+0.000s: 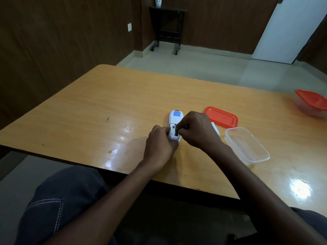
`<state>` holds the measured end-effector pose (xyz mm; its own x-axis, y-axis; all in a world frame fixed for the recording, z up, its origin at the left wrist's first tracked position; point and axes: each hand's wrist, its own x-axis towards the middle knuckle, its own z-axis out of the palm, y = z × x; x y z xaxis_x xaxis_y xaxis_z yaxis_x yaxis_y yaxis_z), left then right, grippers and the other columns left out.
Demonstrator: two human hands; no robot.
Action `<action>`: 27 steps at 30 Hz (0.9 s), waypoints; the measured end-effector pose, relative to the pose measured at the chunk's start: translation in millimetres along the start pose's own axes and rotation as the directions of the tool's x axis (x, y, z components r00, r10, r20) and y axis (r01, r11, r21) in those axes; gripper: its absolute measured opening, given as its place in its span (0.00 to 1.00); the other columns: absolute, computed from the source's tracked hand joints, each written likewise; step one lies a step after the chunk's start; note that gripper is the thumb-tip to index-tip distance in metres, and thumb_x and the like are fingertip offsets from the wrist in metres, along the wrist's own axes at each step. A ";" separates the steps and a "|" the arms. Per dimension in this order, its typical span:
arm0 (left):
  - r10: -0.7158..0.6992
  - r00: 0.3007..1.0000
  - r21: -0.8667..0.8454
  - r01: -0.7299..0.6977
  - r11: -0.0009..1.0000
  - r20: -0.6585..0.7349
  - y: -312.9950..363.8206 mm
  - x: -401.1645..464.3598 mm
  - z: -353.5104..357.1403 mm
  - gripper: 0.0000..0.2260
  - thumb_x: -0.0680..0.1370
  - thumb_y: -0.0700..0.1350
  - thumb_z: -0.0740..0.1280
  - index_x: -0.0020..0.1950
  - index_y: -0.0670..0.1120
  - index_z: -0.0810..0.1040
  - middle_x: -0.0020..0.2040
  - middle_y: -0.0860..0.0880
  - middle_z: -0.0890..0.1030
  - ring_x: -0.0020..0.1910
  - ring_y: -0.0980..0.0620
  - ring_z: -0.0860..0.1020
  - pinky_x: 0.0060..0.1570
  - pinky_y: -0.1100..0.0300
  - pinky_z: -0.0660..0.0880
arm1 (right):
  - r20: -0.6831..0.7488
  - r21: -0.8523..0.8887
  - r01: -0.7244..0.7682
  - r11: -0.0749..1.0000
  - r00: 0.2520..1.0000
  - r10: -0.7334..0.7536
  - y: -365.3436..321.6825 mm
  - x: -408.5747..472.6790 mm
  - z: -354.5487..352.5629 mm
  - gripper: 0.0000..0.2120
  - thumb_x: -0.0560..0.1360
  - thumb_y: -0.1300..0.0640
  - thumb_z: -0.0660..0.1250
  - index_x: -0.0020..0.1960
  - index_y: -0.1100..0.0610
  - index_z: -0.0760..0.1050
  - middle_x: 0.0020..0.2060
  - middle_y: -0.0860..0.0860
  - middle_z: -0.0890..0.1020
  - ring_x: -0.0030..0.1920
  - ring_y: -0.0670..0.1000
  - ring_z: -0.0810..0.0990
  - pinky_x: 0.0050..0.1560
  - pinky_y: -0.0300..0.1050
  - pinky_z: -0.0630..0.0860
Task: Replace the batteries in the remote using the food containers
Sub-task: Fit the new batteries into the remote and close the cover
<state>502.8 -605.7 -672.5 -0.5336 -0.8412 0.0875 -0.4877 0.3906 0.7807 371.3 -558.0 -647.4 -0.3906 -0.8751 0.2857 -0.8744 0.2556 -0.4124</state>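
Observation:
A white remote [175, 119] lies face down on the wooden table [88, 106], its battery bay open at the near end. My left hand [160, 145] grips the remote's near end and steadies it. My right hand [196, 129] pinches a dark battery [184, 126] at the open bay; whether the battery sits in the bay or above it I cannot tell. Beside my right hand stands an open clear food container [247, 146], with its red lid [221, 116] flat on the table behind it. A white piece [216, 129], perhaps the battery cover, peeks out from behind my right hand.
A second clear container with a red lid [313, 103] sits at the table's far right edge. The table's near edge runs just above my knees. A dark side table [168, 27] stands against the far wall, and a white door [290, 27] is at the back right.

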 end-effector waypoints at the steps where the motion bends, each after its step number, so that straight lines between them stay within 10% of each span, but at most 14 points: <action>1: -0.002 1.000 0.000 0.002 1.000 0.000 0.2 -0.1 -0.3 0.16 0.75 0.47 0.72 0.63 0.49 0.82 0.55 0.47 0.78 0.48 0.49 0.79 0.42 0.60 0.69 | -0.009 0.004 0.013 1.000 1.000 -0.013 -0.6 0.4 -0.4 0.13 0.70 0.65 0.70 0.51 0.57 0.87 0.45 0.56 0.85 0.46 0.55 0.82 0.43 0.45 0.74; 13: -0.006 1.000 0.027 0.006 1.000 0.005 0.2 1.1 0.9 0.18 0.75 0.46 0.72 0.65 0.48 0.80 0.52 0.49 0.75 0.52 0.47 0.79 0.44 0.60 0.69 | -0.231 0.158 0.006 0.987 0.972 0.031 3.8 -5.0 22.2 0.09 0.75 0.63 0.72 0.54 0.60 0.85 0.47 0.54 0.88 0.46 0.55 0.86 0.52 0.51 0.80; 22: -0.006 1.000 0.012 0.006 1.000 -0.030 -0.2 1.3 2.2 0.14 0.77 0.46 0.69 0.62 0.48 0.82 0.52 0.46 0.78 0.51 0.44 0.79 0.42 0.59 0.69 | -0.026 -0.216 0.305 0.928 0.948 -0.317 7.6 -15.1 26.4 0.17 0.71 0.62 0.69 0.59 0.61 0.82 0.53 0.61 0.86 0.58 0.61 0.83 0.55 0.57 0.78; 27: -0.004 1.000 -0.006 0.004 1.000 -0.028 1.2 0.4 1.1 0.15 0.77 0.47 0.71 0.64 0.47 0.81 0.55 0.46 0.79 0.54 0.45 0.79 0.44 0.59 0.69 | -0.083 -0.021 0.229 0.973 0.970 -0.230 8.3 -18.2 20.6 0.17 0.76 0.59 0.65 0.63 0.58 0.80 0.47 0.56 0.87 0.50 0.56 0.83 0.49 0.50 0.78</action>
<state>501.3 -605.2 -672.3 -0.5118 -0.8531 0.1016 -0.4861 0.3850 0.7845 377.1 -548.5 -673.9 -0.2013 -0.8731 0.4440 -0.9464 0.0565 -0.3180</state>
